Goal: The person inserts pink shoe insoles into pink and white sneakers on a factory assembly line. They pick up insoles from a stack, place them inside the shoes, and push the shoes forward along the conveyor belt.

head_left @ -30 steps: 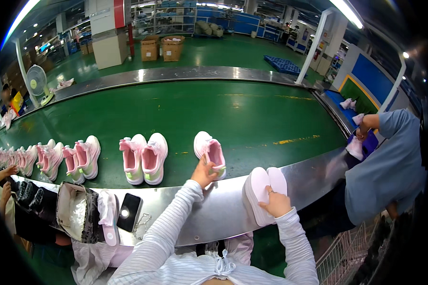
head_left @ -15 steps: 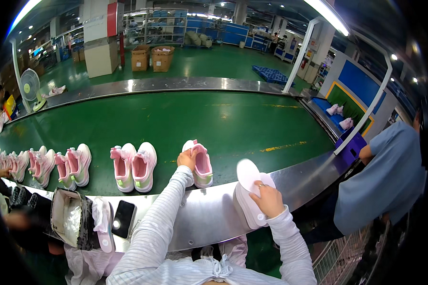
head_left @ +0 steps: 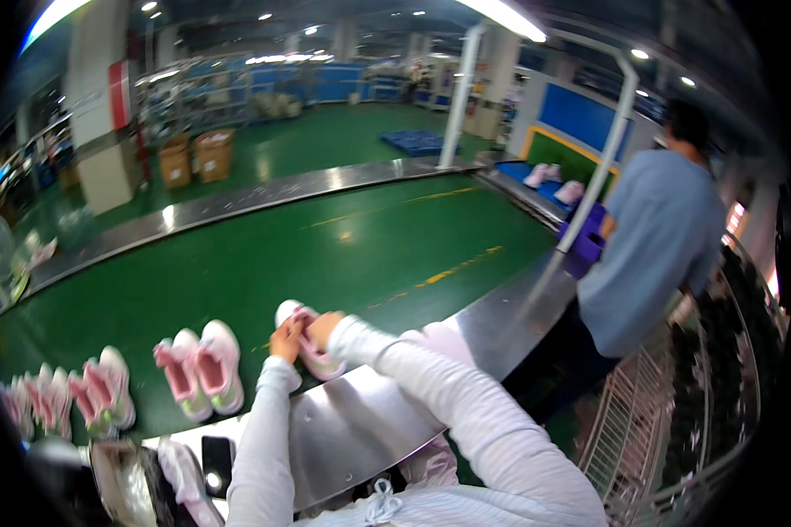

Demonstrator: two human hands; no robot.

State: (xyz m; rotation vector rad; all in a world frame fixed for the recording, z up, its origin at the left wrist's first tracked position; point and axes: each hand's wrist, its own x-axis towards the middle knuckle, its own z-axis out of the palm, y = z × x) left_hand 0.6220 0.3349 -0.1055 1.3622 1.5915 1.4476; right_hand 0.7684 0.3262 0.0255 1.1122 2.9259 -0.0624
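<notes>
One pink and white sports shoe (head_left: pixel 322 362) rests near the conveyor's front edge, toe pointing away. My left hand (head_left: pixel 286 341) grips it at the left side of its opening. My right hand (head_left: pixel 327 328) reaches across, fingers curled down into the opening; the fingertips, and whatever they hold, are hidden. A stack of pale insoles (head_left: pixel 444 339) lies on the metal ledge (head_left: pixel 360 430), partly covered by my right forearm. To the left stands a matching pair of shoes (head_left: pixel 200 373), with further pairs (head_left: pixel 101 391) beyond it.
A black phone (head_left: pixel 217 465), a white-wrapped insole (head_left: pixel 183 474) and an open box (head_left: pixel 123 479) are on the near left ledge. At right a person in a blue top (head_left: pixel 650 237) stands beside a purple bin (head_left: pixel 587 241) and a wire rack (head_left: pixel 628 413). A white post (head_left: pixel 589 202) rises there.
My right hand has gone from the insole stack to the shoe; the insole it held is no longer visible. The view has turned right, and the shoe now sits tilted under both hands.
</notes>
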